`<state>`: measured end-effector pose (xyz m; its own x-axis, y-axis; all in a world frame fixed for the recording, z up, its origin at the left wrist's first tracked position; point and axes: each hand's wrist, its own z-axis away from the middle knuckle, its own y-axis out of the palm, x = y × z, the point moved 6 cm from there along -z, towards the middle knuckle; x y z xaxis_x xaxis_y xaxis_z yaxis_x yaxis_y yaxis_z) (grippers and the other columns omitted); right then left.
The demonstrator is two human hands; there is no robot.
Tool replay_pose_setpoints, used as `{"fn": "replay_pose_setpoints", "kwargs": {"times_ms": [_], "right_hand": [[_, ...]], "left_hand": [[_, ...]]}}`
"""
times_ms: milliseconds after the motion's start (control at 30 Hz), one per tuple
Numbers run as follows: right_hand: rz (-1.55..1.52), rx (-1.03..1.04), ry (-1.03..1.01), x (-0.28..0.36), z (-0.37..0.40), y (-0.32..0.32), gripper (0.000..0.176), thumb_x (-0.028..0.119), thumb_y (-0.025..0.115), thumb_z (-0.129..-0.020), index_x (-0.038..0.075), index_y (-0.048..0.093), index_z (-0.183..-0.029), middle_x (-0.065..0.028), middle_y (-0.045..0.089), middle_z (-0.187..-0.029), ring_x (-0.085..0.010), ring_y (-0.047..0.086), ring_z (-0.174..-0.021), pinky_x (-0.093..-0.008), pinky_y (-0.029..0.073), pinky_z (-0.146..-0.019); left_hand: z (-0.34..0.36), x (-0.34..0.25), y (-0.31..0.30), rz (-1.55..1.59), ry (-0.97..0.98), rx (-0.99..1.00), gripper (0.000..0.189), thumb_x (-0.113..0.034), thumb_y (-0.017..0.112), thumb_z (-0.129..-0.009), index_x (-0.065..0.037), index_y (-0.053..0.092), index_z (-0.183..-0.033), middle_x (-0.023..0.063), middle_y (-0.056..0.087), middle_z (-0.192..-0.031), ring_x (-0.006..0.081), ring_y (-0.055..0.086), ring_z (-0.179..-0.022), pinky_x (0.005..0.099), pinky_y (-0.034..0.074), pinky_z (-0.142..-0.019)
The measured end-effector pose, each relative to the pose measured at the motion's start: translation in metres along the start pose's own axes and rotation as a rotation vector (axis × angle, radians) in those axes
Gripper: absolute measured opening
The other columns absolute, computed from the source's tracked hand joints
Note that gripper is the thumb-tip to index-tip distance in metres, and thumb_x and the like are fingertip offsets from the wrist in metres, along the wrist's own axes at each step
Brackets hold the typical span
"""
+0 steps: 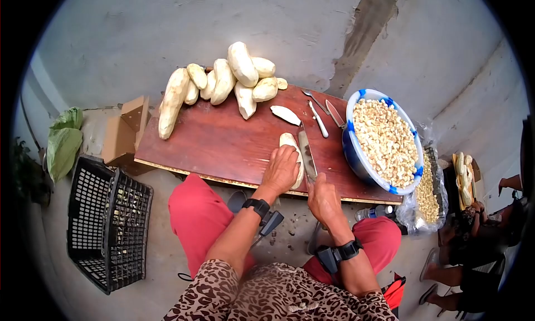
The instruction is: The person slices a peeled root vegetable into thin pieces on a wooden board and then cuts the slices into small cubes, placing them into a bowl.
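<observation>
Here, nearest, is the person's own leopard-print shirt (267,293), with red trousers (198,207) at both knees and a black band (259,207) on the left wrist; another band (345,250) circles the right. The left hand (281,168) lies over a peeled root (288,139), its fingers close together and bent a little, keeping the root down near the front edge of the red-brown table (212,145). The right hand (324,201) has its fingers curled closed round the handle of a broad knife (306,151), whose blade points away, along the root's right side; whether the edge touches the root I cannot tell.

A pale cut piece (285,115) lies just beyond the blade's tip. To its right are a small white-handled knife (321,126) and two other slim tools, then a blue and white bowl (351,148) heaped with small pale cubes (385,145). More peeled roots (224,81) are piled along the table's far edge.

On the floor at left stand a black crate (128,226) and, past it, an open cardboard box (123,134). At far right, another person's foot (430,263) shows in a sandal. A grey wall (223,20) rises behind the table.
</observation>
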<state>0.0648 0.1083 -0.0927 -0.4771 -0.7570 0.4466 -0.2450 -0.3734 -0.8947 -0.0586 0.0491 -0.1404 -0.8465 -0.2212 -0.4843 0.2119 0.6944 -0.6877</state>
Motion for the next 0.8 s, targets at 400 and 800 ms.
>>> {"fn": "replay_pose_setpoints", "kwargs": {"times_ms": [400,800], "right_hand": [[0.101,0.045,-0.045,0.013,0.006,-0.002,0.021,0.016,0.054,-0.092,-0.004,0.048,-0.090,-0.0320,0.063,-0.083,-0.0484,0.063,-0.077,-0.0534,0.050,-0.070],[0.042,0.105,-0.065,0.006,-0.017,0.014,0.018,0.010,0.051,-0.089,-0.007,0.046,-0.091,-0.0349,0.061,-0.072,-0.0514,0.062,-0.072,-0.0556,0.050,-0.065]], "left_hand": [[-0.001,0.001,-0.003,-0.015,-0.015,0.006,0.027,-0.013,0.062,-0.080,-0.001,0.057,-0.104,0.0140,0.053,-0.112,0.0310,0.047,-0.112,0.0425,0.036,-0.098],[-0.003,0.000,-0.003,-0.044,-0.024,0.042,0.020,-0.012,0.058,-0.082,-0.001,0.057,-0.098,0.0140,0.055,-0.108,0.0301,0.048,-0.110,0.0421,0.037,-0.096]]}}
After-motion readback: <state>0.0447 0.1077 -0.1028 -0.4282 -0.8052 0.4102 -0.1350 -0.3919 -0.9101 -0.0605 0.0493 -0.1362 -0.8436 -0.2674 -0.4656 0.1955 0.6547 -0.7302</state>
